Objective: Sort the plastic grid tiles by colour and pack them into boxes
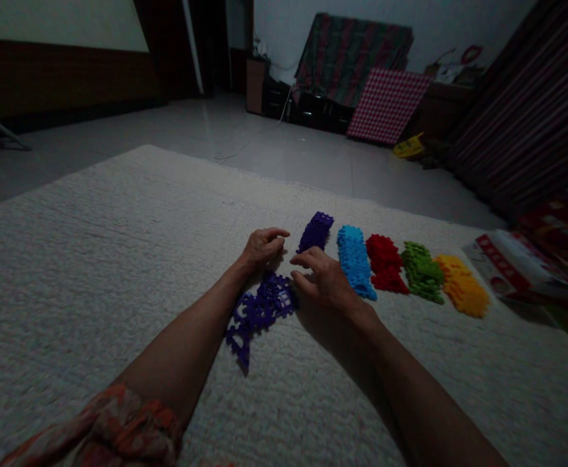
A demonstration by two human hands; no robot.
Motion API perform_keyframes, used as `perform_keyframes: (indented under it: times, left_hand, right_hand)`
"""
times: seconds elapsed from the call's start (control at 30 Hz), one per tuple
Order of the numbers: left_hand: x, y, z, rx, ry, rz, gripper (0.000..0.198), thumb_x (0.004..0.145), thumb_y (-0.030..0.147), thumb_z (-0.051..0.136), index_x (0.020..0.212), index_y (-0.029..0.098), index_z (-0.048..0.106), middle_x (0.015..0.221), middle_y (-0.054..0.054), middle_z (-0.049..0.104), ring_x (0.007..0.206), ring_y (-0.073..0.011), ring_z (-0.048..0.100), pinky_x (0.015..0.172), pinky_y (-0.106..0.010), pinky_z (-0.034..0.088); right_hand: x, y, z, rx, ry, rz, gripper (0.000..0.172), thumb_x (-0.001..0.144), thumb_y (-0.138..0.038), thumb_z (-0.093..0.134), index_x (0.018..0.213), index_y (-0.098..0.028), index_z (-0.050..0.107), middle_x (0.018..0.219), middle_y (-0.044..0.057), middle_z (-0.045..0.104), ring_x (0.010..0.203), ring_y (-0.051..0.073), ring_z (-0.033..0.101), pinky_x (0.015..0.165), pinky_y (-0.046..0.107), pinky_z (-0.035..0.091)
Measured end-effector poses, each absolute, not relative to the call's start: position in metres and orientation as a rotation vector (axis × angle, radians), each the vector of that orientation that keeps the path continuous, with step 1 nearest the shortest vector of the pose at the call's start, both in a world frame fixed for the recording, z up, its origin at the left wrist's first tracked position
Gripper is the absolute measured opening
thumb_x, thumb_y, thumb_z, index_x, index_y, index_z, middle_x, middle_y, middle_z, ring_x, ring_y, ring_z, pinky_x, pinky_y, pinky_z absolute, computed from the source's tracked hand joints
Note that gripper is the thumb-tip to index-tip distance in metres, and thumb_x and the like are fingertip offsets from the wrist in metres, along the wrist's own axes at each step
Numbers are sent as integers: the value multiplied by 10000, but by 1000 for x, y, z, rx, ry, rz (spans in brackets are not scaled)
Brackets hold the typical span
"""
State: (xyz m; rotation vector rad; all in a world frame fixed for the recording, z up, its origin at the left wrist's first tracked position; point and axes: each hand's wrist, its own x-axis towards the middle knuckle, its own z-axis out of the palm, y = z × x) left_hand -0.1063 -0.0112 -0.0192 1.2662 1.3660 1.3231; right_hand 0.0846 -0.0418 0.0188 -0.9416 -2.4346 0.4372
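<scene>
Loose purple interlocking tiles [262, 308] with notched edges lie in a heap on the pale rug, between my forearms. Just beyond that heap is my left hand [263, 248], fingers bent and apart, holding nothing I can see. My right hand [320, 275] faces it across a small gap, thumb and fingers parted, with nothing visible between them. A neat purple row of tiles [316, 231] starts just past the right fingertips. To its right lie rows of blue tiles [355, 259], red tiles [385, 263], green tiles [423, 271] and yellow tiles [461, 284].
The pale rug [94, 259] covers the grey tiled floor [191, 126]. A red and white box [522, 266] stands at the right edge. Farther back are a red checked panel [388, 104], a cloth-covered piece of furniture [352, 58] and a yellow object [409, 147].
</scene>
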Motion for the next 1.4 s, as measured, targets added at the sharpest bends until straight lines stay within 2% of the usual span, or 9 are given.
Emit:
perform_keyframes:
  times: [0.13, 0.27, 0.43, 0.7, 0.83, 0.93, 1.0, 1.2, 1.4]
  left_hand:
    - [-105, -14, -15, 1222, 1365, 1321, 387, 713, 236, 588, 1041, 102, 742, 579, -3, 637, 533, -128, 597, 500, -219, 443]
    - [-104, -15, -13, 1207, 1354, 1326, 389, 717, 237, 588, 1051, 110, 741, 595, -6, 645, 514, -116, 579, 493, -218, 447]
    - [-104, -15, -15, 1182, 1345, 1335, 388, 714, 236, 594, 1052, 114, 737, 601, -4, 650, 475, -106, 560, 474, -214, 438]
    - [-104, -13, -18, 1180, 1342, 1349, 365, 711, 225, 592, 1026, 113, 740, 572, 4, 632, 504, -117, 595, 480, -200, 436]
    - [-104, -13, -21, 1173, 1325, 1367, 356, 730, 234, 600, 1041, 123, 734, 599, -4, 644, 516, -120, 605, 482, -207, 447]
    - [-105, -12, -25, 1171, 1321, 1349, 365, 740, 241, 609, 1068, 131, 726, 609, -7, 652, 521, -125, 614, 485, -213, 455]
    - [-105, -11, -25, 1180, 1323, 1342, 363, 743, 239, 610, 1070, 129, 725, 600, -6, 648, 524, -131, 621, 493, -218, 464]
    - [-102, -16, -16, 1166, 1331, 1325, 351, 752, 194, 594, 1067, 110, 722, 578, -8, 642, 488, -115, 593, 489, -217, 457]
    - [-100, -19, -15, 1157, 1339, 1339, 324, 767, 189, 590, 1052, 121, 728, 559, 2, 624, 509, -118, 603, 479, -201, 434]
  right_hand:
    - [78, -49, 17, -965, -2462, 578, 219, 882, -224, 626, 1093, -176, 658, 958, 60, 603, 847, 181, 599, 791, 319, 485]
    - [66, -63, 18, -1068, -2520, 524, 213, 932, -324, 595, 1076, -183, 663, 974, 75, 603, 899, 205, 578, 832, 348, 470]
    - [53, -74, 19, -1218, -2571, 388, 372, 881, -493, 647, 1072, -176, 676, 1044, 117, 609, 987, 268, 552, 908, 425, 433]
    - [54, -66, 15, -1146, -2546, 607, 175, 839, -293, 691, 952, -167, 650, 874, 47, 622, 807, 190, 552, 747, 321, 414]
    - [70, -57, 28, -1124, -2593, 697, 407, 784, -330, 768, 1138, -169, 649, 1031, 82, 649, 854, 191, 587, 728, 295, 417]
    - [80, -53, 42, -1344, -2700, 813, 300, 784, -421, 762, 932, -167, 703, 843, 61, 675, 732, 184, 592, 639, 289, 384]
    - [82, -55, 48, -1455, -2757, 821, 312, 798, -486, 736, 799, -177, 691, 731, 53, 659, 671, 183, 577, 600, 296, 353]
    - [72, -75, 45, -1493, -2737, 610, 386, 720, -500, 769, 905, -193, 625, 918, 86, 662, 762, 207, 574, 610, 298, 334]
    - [70, -72, 37, -1329, -2648, 821, 257, 750, -292, 728, 931, -187, 578, 847, 40, 640, 721, 167, 538, 617, 279, 337]
